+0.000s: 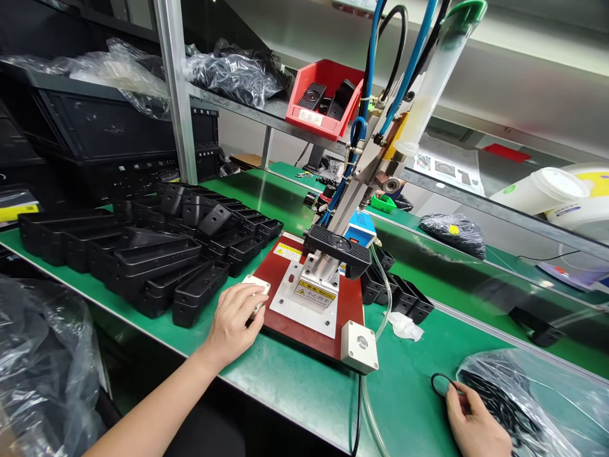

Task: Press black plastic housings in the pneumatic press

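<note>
A thin black ring (432, 383) is pinched by the fingers of the right hand (478, 422), beside a clear plastic bag (507, 368) of black loops. A small white box (259, 283) is partly covered by the left hand (235, 325), fingers loosely draped. Beyond, a ribbed black plastic housing (337, 247) is supported by a silver metal fixture (326, 268).

I'm watching from my own head here, looking forward and down over the green bench (299, 365), which cuts aslant through this wide view! The press (352, 200) stands mid-view, within arm's length; my left hand (236, 322) and right hand (477, 419) reach in from below, the shelf (273, 113) crossing higher, farther off.
</note>
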A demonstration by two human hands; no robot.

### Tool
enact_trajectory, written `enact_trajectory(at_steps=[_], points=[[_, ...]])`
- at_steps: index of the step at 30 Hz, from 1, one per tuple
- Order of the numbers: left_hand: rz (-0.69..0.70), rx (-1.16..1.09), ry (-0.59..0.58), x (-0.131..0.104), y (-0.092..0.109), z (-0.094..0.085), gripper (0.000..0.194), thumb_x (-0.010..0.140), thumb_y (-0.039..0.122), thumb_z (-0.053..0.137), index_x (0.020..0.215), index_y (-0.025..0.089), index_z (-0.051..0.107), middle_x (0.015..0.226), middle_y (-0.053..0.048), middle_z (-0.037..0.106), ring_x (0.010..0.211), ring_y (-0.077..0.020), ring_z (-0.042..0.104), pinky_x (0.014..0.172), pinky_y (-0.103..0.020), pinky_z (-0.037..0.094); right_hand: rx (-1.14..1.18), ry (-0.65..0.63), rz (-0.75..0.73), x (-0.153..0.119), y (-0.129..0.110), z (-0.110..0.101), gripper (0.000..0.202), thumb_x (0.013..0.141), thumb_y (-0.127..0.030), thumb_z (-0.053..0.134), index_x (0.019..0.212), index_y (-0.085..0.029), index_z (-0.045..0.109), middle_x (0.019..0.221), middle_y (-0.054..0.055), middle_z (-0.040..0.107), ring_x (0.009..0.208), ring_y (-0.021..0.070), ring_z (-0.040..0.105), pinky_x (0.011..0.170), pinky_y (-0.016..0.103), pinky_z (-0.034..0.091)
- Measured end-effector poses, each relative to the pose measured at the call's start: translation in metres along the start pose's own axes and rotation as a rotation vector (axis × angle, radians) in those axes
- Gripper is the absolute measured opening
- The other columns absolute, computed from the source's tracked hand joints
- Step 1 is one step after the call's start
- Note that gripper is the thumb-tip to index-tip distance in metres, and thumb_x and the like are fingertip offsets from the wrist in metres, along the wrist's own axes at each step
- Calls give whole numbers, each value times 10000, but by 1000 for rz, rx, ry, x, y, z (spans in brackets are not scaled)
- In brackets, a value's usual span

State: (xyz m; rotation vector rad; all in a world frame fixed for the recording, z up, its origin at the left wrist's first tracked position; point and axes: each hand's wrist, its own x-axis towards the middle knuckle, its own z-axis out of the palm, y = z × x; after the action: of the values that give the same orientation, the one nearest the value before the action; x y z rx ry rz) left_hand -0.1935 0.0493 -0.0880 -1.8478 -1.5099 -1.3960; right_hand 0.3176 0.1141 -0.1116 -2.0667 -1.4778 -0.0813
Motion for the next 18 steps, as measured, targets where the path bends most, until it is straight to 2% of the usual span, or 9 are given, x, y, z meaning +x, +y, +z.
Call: enact_trajectory(at_steps=[8, 14, 18], points=[[6, 1, 3, 0, 1, 0, 258, 823, 81, 600, 1049, 203, 599, 1097, -70, 660, 1069, -231, 588, 908, -395, 449, -9, -2, -6, 0, -2, -1, 461, 621, -617, 476, 836, -240, 631, 657, 30, 654, 634, 256, 652, 591, 355, 486], [5, -2, 6, 0, 0, 0, 245, 822, 80, 602, 1038, 197, 604, 1088, -73, 660, 1062, -234, 586, 904, -397, 447, 31, -28, 75, 3, 3, -1, 483, 591, -617, 494, 852, -239, 644, 693, 32, 666, 661, 272, 662, 635, 386, 494], [2, -3, 5, 0, 0, 1, 250, 821, 85, 602, 1044, 198, 606, 1090, -73, 661, 1062, -234, 591, 904, -394, 449, 91, 1, 155, 8, 3, -11, 473, 628, -637, 536, 847, -243, 678, 718, 46, 691, 704, 308, 674, 640, 421, 496]])
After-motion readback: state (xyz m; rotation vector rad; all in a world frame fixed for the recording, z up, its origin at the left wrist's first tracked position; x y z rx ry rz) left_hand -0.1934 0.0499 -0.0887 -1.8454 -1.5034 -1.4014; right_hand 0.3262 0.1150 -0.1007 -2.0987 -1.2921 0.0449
